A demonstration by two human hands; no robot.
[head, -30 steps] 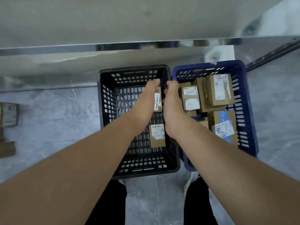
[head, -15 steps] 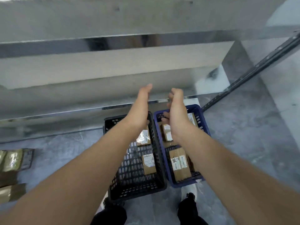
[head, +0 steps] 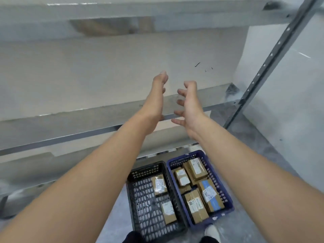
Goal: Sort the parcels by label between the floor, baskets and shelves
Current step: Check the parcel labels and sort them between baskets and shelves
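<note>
Both hands have risen from the black perforated plastic basket (head: 140,174) to the grey metal shelf (head: 70,120). The left hand (head: 157,100) and right hand (head: 190,109) now sit slightly apart, fingers loose, holding nothing. Two brown cardboard parcels (head: 159,185) lie in that basket, with more in the blue plastic basket (head: 221,190) beside it.

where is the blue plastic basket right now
Head view, lower right: the blue plastic basket sits on the floor, just right of the black plastic basket.

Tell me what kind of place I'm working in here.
Probably a parcel sorting or storage room: bare metal shelving on a perforated upright, and a black basket and a blue basket of labelled cardboard parcels on a grey floor.
</note>
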